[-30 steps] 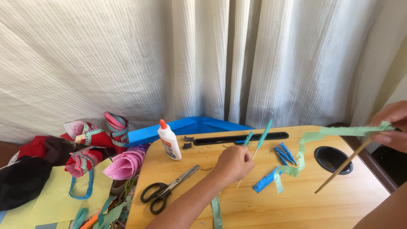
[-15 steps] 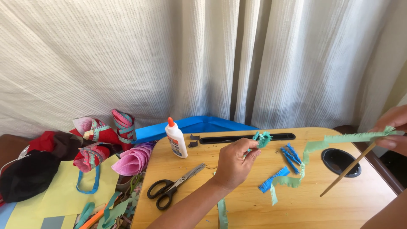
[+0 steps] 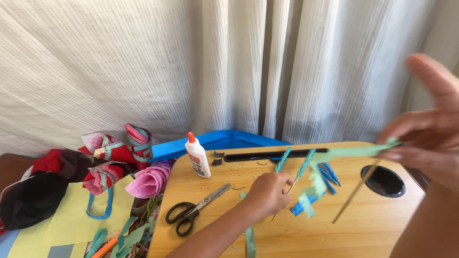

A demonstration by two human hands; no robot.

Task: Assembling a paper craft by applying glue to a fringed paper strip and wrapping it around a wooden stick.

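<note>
Left hand (image 3: 268, 193) pinches two paper-wrapped sticks; our right hand (image 3: 423, 143) grips a green paper strip (image 3: 354, 152) against a bare stick (image 3: 355, 192). We judge the wrapping barely begun, most of that stick uncovered. Left of our left hand lie scissors (image 3: 193, 213) and a glue bottle (image 3: 197, 156); blue sticks (image 3: 328, 173) sit between our hands.

Tabletop (image 3: 373, 229) – smooth matt wood; scissors (image 3: 196, 211) – shiny metal blades, black plastic handles; strip (image 3: 354, 152) – matt green paper.
</note>
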